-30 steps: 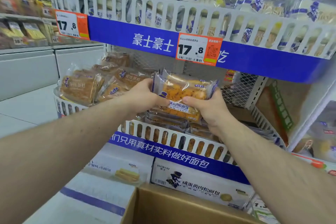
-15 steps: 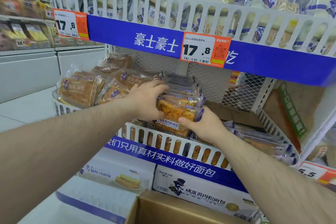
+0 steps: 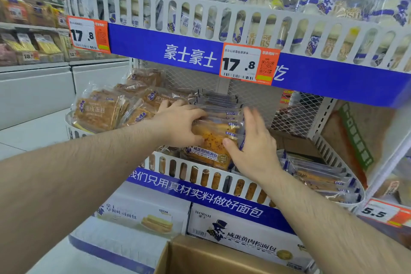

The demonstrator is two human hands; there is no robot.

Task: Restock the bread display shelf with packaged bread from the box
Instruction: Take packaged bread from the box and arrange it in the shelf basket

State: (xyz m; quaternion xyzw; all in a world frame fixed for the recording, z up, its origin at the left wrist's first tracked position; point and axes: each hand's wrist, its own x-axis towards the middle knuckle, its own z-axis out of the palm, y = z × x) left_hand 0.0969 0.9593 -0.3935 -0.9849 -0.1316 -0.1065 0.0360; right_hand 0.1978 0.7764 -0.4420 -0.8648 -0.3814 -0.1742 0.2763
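Packaged bread (image 3: pixel 211 140) stands as an upright row in the lower shelf basket (image 3: pixel 222 176), its front pack partly hidden by both hands. Left of the row, the left hand (image 3: pixel 178 124) curls over the front packs, gripping them. Right of it, the right hand (image 3: pixel 253 142) is blurred, fingers straight, thumb touching the front pack. Below the basket, the cardboard box (image 3: pixel 200 256) is cut off.
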